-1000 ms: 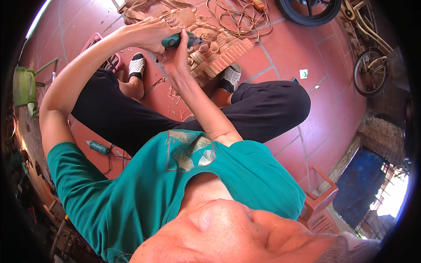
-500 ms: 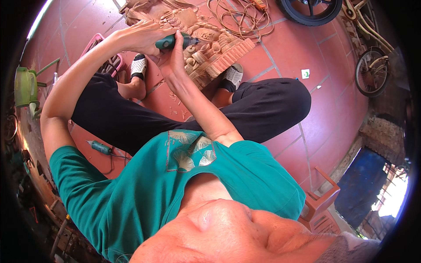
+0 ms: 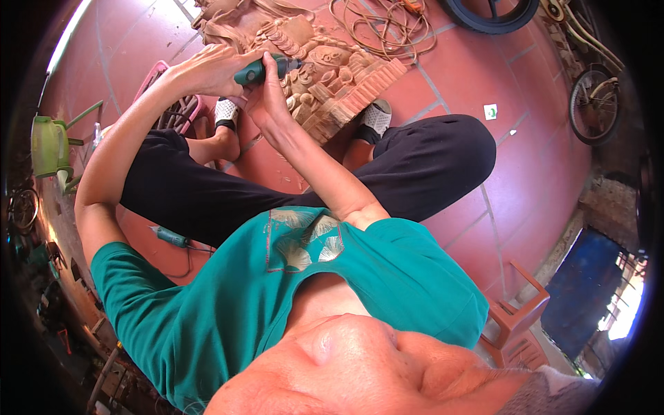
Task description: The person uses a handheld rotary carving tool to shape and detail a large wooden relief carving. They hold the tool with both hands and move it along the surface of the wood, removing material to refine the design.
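Note:
A green handheld rotary tool point(image 3: 252, 73) is gripped between my two hands, its dark nose pointing right over a carved wooden panel point(image 3: 353, 93). My right hand point(image 3: 264, 100) wraps the tool's body from the near side, with the thumb up along it. At the tool's rear end, my left hand point(image 3: 214, 69) closes on it from the left, its fingers partly hidden. The panel has deep relief with scales, rounded shapes and a ribbed edge, and lies on the floor between my feet. Whether the tool's tip touches the wood is too small to tell.
A second green rotary tool point(image 3: 171, 236) with a cord lies on the tiles by my left thigh. Behind the panel are a coiled orange cable point(image 3: 387, 34) and a black wheel point(image 3: 492, 17). A pink basket point(image 3: 190, 114) and a green watering can point(image 3: 50, 146) stand left.
Both hands and the rotary tool have shifted a little left across the carved panel. The whole view has also moved slightly. The grip looks the same.

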A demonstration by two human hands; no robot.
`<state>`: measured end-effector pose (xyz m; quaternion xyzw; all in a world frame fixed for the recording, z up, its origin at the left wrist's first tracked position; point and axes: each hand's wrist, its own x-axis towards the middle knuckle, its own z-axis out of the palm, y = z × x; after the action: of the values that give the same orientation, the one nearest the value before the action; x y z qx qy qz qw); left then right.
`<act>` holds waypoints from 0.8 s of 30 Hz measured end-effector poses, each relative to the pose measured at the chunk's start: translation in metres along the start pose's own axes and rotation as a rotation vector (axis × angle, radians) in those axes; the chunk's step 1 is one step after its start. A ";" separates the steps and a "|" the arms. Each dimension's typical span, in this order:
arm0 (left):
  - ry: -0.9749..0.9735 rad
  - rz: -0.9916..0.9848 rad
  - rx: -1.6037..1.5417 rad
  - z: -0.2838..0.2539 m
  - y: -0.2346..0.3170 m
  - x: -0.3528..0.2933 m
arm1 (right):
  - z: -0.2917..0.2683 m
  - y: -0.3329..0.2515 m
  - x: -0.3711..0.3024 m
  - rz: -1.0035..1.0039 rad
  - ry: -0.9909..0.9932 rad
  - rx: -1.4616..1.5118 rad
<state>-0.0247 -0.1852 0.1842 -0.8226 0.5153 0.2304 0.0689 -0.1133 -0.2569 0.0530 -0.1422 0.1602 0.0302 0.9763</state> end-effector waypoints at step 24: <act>0.059 -0.005 -0.003 -0.001 -0.004 0.006 | 0.003 -0.010 0.004 -0.020 -0.005 0.001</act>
<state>-0.0183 -0.1890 0.1820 -0.8305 0.5146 0.2066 0.0529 -0.1073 -0.2651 0.0569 -0.1431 0.1565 0.0206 0.9770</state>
